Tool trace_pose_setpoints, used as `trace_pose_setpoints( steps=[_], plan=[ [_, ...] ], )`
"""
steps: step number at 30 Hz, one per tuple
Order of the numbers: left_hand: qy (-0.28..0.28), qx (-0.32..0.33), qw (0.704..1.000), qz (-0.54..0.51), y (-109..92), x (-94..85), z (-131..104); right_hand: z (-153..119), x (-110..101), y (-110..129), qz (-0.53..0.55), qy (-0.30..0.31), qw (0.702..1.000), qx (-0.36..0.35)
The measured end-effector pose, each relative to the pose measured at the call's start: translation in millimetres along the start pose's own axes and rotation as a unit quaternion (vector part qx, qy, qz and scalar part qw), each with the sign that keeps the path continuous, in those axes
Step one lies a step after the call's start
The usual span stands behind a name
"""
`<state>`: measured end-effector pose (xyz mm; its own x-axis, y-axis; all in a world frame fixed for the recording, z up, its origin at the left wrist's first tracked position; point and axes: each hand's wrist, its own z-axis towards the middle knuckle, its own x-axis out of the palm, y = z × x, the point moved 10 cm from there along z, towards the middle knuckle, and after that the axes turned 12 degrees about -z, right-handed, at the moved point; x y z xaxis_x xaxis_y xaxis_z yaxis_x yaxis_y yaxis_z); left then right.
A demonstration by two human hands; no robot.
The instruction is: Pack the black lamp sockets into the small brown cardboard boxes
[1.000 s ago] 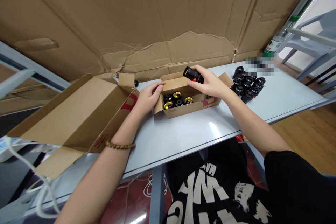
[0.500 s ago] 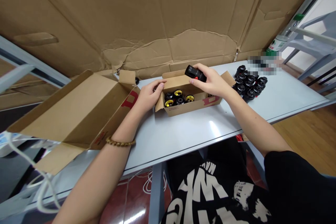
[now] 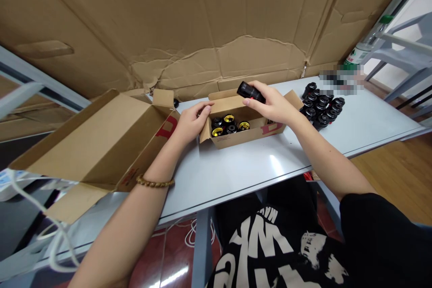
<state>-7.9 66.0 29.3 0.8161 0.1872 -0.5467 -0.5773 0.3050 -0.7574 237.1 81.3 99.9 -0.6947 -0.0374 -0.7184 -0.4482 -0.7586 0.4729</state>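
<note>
My right hand (image 3: 270, 101) is closed around a black flashlight (image 3: 249, 91), holding it tilted above a small open cardboard box (image 3: 249, 138). A bit of red shows on the flashlight near my thumb. Inside the box, at its left end, several black flashlights (image 3: 231, 128) stand upright, some with yellow reflector faces up. My left hand (image 3: 195, 121) grips the left end of this box, fingers over its edge by the flap. Farther right on the table, a cluster of upright black flashlights (image 3: 321, 107) stands close together.
A larger open cardboard box (image 3: 111, 144) lies at the left, its flaps spread. Tall cardboard (image 3: 189, 22) walls the back of the white table (image 3: 209, 184). A green-capped plastic bottle (image 3: 357, 54) stands at the far right, beside a grey chair (image 3: 401, 40). White cables (image 3: 56, 243) hang lower left.
The flashlight in my right hand has turned slightly and shifted a little upward, with less of its red part showing. My left hand stays on the box.
</note>
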Motion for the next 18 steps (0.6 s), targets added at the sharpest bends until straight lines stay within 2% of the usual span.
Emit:
trace_pose_setpoints(
  steps=[9, 18],
  plan=[
    [0.001, -0.009, 1.000, -0.004, -2.3, 0.5, -1.4, -2.5, 6.4, -7.8, -0.004, 0.032, 0.999, 0.030],
    [0.004, -0.008, 1.000, 0.001, -3.3, 0.4, -0.9, -1.4, 0.7, 0.0, -0.043, 0.017, 0.999, 0.004]
  ],
)
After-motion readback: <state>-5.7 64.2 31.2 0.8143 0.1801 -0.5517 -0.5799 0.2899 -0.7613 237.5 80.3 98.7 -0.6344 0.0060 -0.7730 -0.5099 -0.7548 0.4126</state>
